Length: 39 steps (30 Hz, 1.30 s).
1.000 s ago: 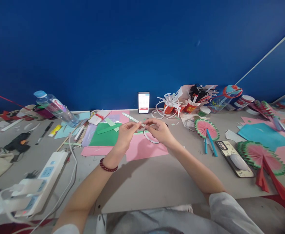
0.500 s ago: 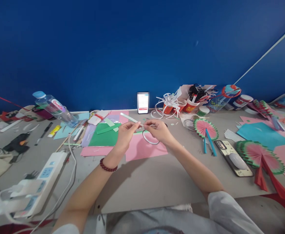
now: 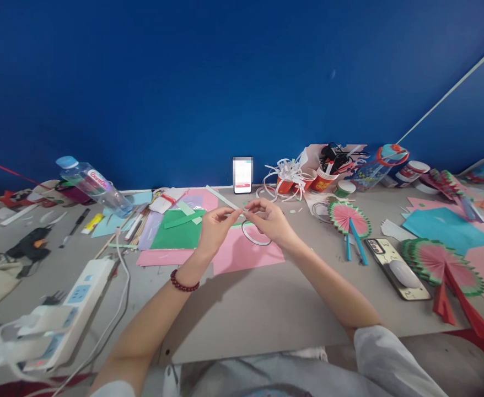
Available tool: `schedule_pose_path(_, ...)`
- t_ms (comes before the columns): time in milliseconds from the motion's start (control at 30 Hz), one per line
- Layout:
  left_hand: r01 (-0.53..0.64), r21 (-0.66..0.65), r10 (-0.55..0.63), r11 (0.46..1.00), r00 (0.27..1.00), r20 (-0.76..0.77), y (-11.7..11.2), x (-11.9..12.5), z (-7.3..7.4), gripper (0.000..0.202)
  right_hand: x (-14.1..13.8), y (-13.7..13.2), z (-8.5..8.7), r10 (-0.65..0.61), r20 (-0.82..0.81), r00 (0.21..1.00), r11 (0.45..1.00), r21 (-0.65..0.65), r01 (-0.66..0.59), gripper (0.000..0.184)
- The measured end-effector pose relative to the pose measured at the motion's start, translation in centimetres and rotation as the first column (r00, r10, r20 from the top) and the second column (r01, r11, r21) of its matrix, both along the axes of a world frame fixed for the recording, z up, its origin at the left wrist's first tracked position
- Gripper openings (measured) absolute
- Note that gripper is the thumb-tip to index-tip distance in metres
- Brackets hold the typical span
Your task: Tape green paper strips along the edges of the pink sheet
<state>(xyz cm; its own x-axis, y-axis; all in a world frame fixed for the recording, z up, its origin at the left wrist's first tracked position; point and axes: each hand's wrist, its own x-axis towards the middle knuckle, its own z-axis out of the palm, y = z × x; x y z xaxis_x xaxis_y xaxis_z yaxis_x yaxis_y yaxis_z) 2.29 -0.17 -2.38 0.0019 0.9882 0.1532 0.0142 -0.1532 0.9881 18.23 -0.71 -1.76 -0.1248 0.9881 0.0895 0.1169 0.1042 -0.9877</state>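
My left hand (image 3: 216, 229) and my right hand (image 3: 270, 221) meet above the pink paper (image 3: 242, 256), thumbs and fingertips pinched close together. Between them runs a thin white paper strip (image 3: 221, 197), whose straight end points up and to the left. Below my right fingers hangs a curled white loop (image 3: 255, 241) with a dark edge; whether it belongs to the same strip is hidden by the fingers. A green sheet (image 3: 176, 234) with lighter green strips on it lies left of my left hand.
A phone (image 3: 242, 175) stands upright against the blue wall. Right of it are paper cups (image 3: 323, 181) with strips and tools. Watermelon-patterned paper fans (image 3: 444, 267) and another phone (image 3: 394, 270) lie to the right. A bottle (image 3: 97, 184) and power strip (image 3: 74, 309) are at left.
The straight end of the paper strip has tilted slightly upward, and my left fingertips have shifted a little to the right. My right hand stays nearly in place.
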Motion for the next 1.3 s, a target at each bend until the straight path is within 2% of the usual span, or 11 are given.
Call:
schedule_pose_path(200,-0.014,-0.079,0.018,0.997,0.998,0.053,-0.05,-0.03,0.28,0.026,-0.09,-0.19,0.12,0.018,-0.039,0.999,1.000,-0.022,-0.019,0.025)
schedule_pose_path(467,0.008,-0.049,-0.004,0.999,0.998,0.063,-0.07,-0.17,0.30,0.025,-0.24,-0.19,0.23,-0.008,-0.021,1.000,0.998,-0.060,0.007,0.023)
schedule_pose_path(700,0.025,-0.083,-0.020,0.996,0.998,0.066,-0.12,-0.32,0.52,0.024,-0.23,-0.27,0.38,0.011,0.029,1.000,0.996,-0.086,-0.008,0.023)
schedule_pose_path(900,0.062,-0.105,-0.047,0.993,0.989,0.142,0.02,-0.28,0.51,0.026,-0.06,-0.24,0.79,0.023,0.010,1.000,0.995,-0.100,-0.022,0.024)
schedule_pose_path(1033,0.075,-0.091,-0.060,0.993,0.986,0.158,0.23,-0.21,0.50,0.026,-0.08,-0.08,0.53,0.000,-0.008,1.000,0.997,-0.076,-0.001,0.024)
schedule_pose_path(1200,0.127,-0.065,-0.121,0.990,0.988,0.096,0.27,-0.15,0.34,0.024,-0.22,0.02,0.22,-0.004,-0.031,0.999,1.000,-0.025,0.003,0.025)
schedule_pose_path(1300,0.079,-0.083,-0.073,0.993,0.994,0.079,0.19,-0.14,0.36,0.023,-0.27,0.02,0.12,0.011,-0.029,1.000,1.000,-0.017,-0.012,0.027)
